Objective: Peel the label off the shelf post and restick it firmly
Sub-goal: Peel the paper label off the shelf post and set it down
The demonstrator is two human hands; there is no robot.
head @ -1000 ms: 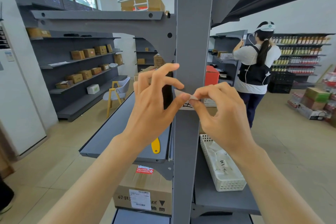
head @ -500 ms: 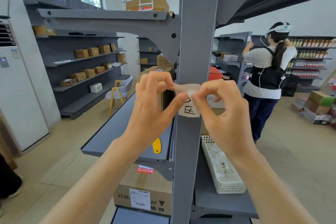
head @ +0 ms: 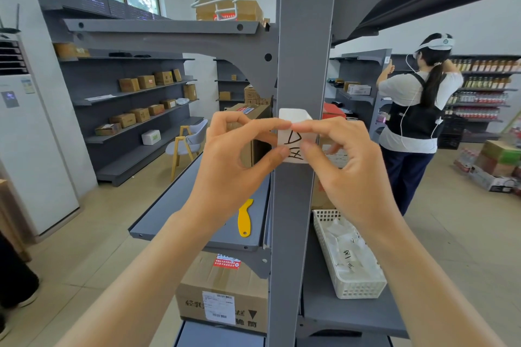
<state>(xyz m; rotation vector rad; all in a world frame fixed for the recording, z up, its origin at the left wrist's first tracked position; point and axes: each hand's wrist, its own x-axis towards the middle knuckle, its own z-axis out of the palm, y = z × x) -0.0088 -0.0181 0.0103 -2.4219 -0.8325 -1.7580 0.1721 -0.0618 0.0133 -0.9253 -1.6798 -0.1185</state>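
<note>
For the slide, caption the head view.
Both hands, left hand and right hand, hold a white label against the grey shelf post.

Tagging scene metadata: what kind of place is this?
Likely a small shop or stockroom: grey shelving holding cardboard boxes, bottles lined on far shelves, and a hand-lettered label on the post.

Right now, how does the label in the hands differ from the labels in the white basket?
The held label stands upright against the grey post, pinched by the left hand and right hand; the basket labels lie loose in the basket, untouched. All are white with black handwriting.
</note>
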